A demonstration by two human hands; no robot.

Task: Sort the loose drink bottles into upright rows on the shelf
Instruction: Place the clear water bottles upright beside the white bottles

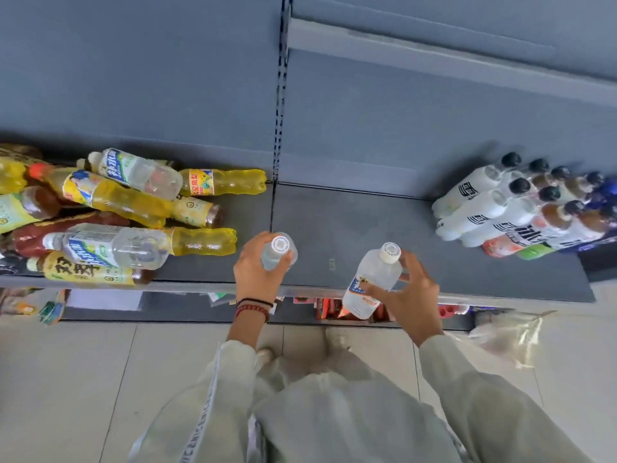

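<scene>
My left hand (255,267) grips a clear white-capped bottle (279,248) upright over the front of the dark grey shelf (334,228). My right hand (412,297) holds a second clear bottle (374,279) with a blue and orange label, tilted, just off the shelf's front edge. A loose pile of lying bottles (117,208), yellow, brown and clear, covers the shelf's left part. Upright rows of white and brown bottles with black caps (521,202) stand at the right.
A slotted upright post (282,95) splits the grey back panel. A lower shelf with packaged goods (330,309) shows under the front edge. A clear plastic bag (507,332) lies on the tiled floor at right.
</scene>
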